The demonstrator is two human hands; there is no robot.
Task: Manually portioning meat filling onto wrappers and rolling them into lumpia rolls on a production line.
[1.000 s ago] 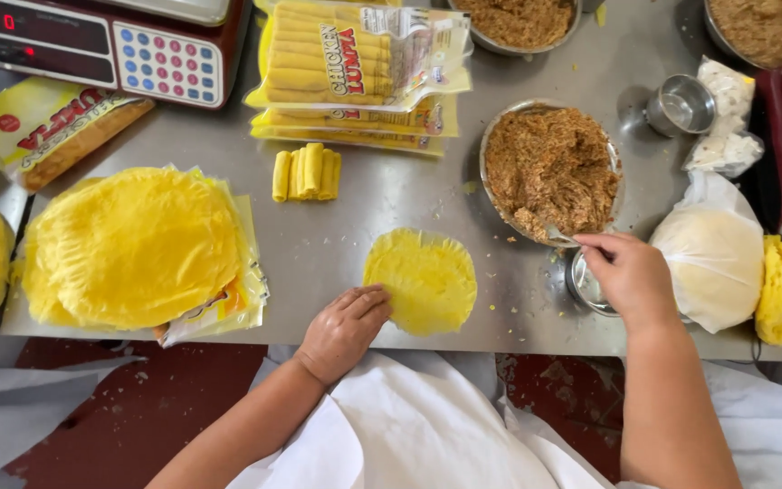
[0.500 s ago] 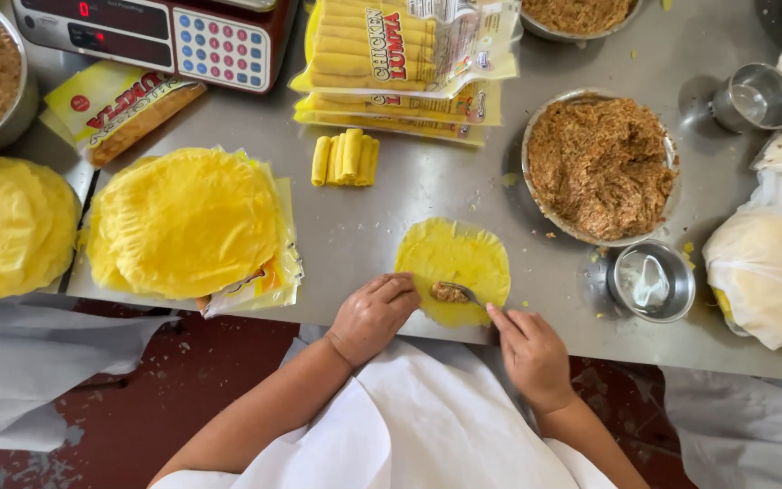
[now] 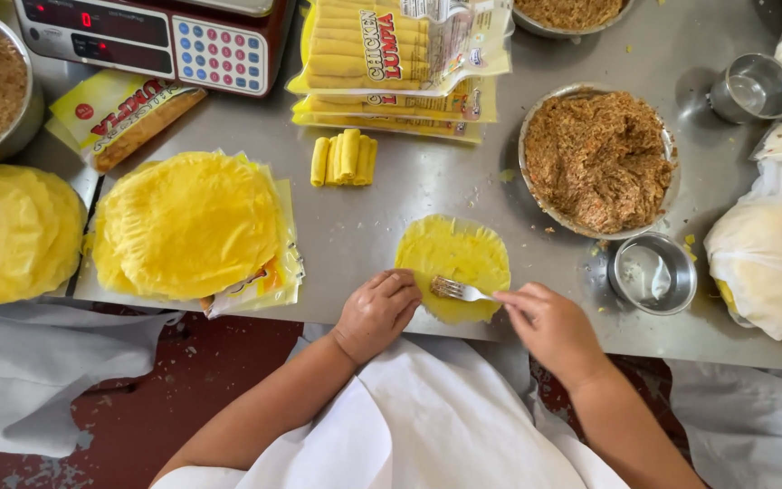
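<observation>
A single head-worn camera looked almost straight down on the worktop (image 3: pixel 427 190) from above its near edge. It sat close enough that the worktop filled the upper two thirds of the picture, its far edge out of frame. Below the near edge it took in the floor (image 3: pixel 219 358) and the person's white apron (image 3: pixel 427 435). The view faced away from the person's body.

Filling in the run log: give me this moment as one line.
left hand: pins wrapper edge | right hand: holds fork, tines on wrapper | filling bowl: right of wrapper
</observation>
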